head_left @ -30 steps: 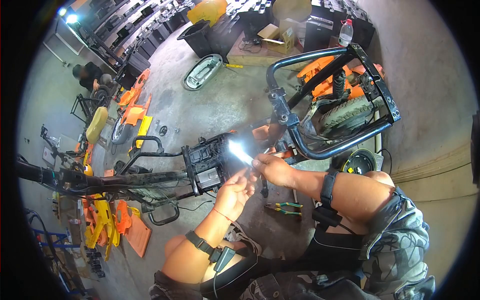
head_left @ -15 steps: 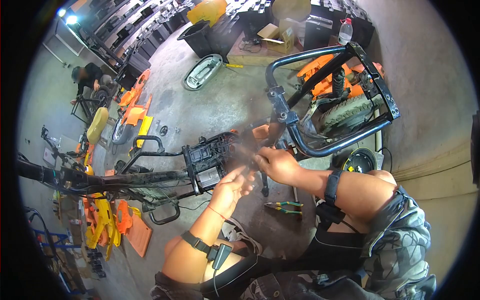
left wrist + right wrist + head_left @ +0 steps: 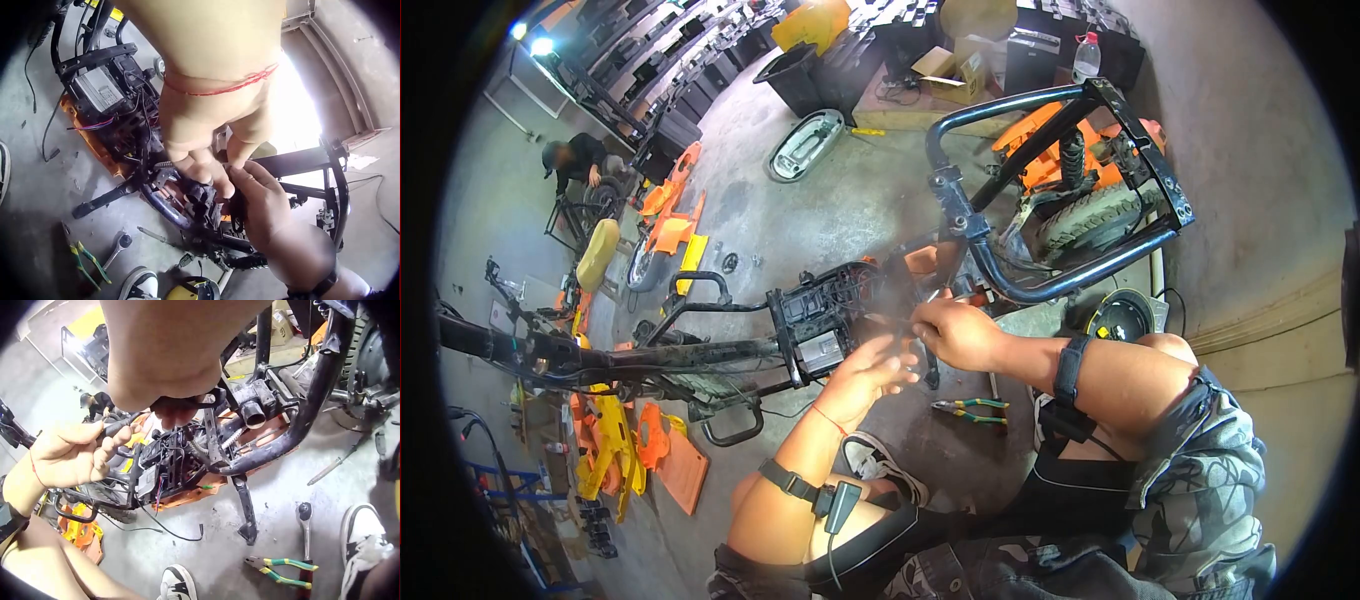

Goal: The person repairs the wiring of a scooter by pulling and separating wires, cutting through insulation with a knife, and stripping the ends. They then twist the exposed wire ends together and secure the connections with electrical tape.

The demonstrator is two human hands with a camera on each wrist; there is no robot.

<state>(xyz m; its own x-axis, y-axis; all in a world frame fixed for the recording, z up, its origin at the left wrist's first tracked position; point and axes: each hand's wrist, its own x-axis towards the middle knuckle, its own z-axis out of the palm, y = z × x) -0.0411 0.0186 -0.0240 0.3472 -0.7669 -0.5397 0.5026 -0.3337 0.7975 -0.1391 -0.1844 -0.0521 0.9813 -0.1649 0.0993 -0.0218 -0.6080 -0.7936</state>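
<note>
My left hand (image 3: 865,375) is raised beside a stripped black scooter frame (image 3: 650,362). In the right wrist view its thumb and fingers pinch a small black cable plug (image 3: 114,429). My right hand (image 3: 960,333), back upward, faces it closely from the right. Its curled fingers grip a black cable (image 3: 209,401), much of it hidden under the palm. In the left wrist view, both hands' fingertips nearly meet over the frame. Below them lie loose wires and a silver control box (image 3: 100,92).
Pliers with green and yellow handles (image 3: 284,565) and a ratchet (image 3: 305,515) lie on the floor by my shoes. A thick bent frame tube (image 3: 1040,292) rises at the right. Orange and yellow panels (image 3: 675,475) lie left. Another person (image 3: 578,160) crouches far off.
The bright white glare at my right fingertips has gone. My left fingers have spread slightly, and the right hand has shifted a little right. The distant person has leaned toward a wheel.
</note>
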